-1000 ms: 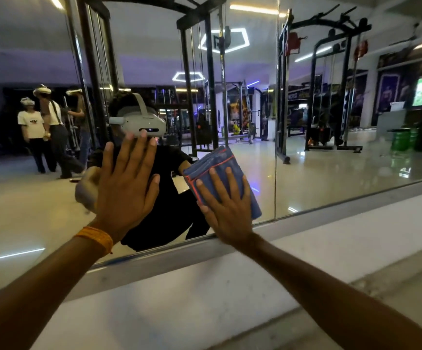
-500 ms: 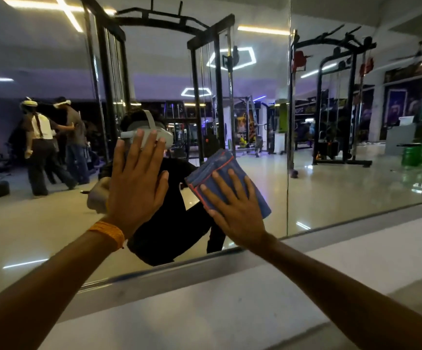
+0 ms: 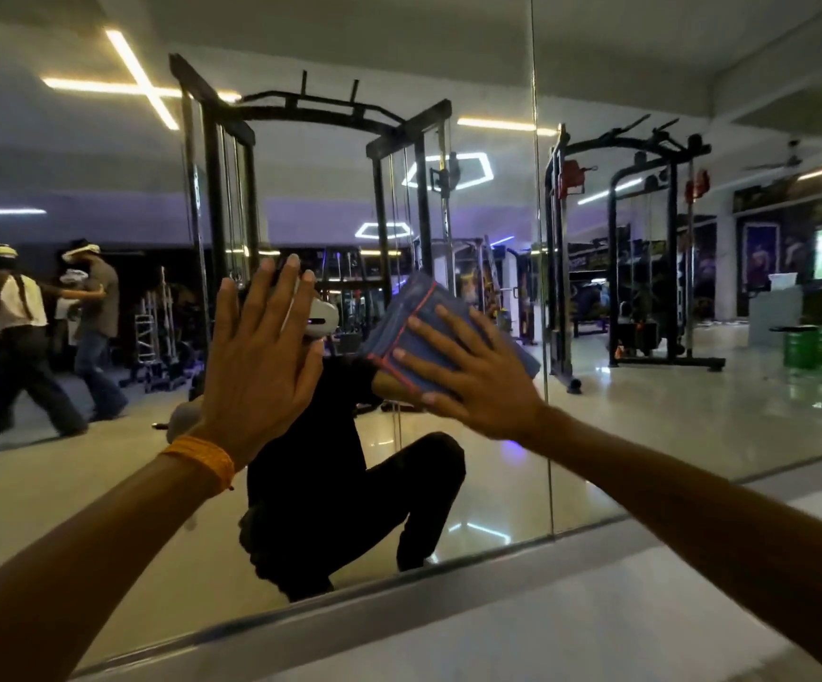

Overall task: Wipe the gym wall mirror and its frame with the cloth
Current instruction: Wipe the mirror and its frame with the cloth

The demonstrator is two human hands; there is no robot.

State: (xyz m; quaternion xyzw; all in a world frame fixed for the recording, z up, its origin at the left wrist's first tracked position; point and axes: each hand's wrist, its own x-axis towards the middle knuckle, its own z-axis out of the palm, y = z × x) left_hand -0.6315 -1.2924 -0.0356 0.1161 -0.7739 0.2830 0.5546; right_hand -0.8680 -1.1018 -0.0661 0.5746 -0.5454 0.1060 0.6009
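The wall mirror point(image 3: 645, 425) fills most of the head view, with a vertical seam right of centre. Its grey metal frame point(image 3: 350, 615) runs along the bottom edge. A folded blue cloth with a red stripe point(image 3: 416, 310) lies flat against the glass. My right hand point(image 3: 478, 381) presses on it with straight, spread fingers. My left hand point(image 3: 261, 371), with an orange band at the wrist, rests flat on the glass to the left of the cloth, fingers straight.
A pale ledge point(image 3: 596, 632) runs below the frame. The glass reflects a crouching person in black, cable machines point(image 3: 645, 268) and people walking at the left point(image 3: 30, 337).
Both hands have moved up the mirror, away from the bottom frame. The cloth went up with my right hand. The view has tilted upward, showing more ceiling.
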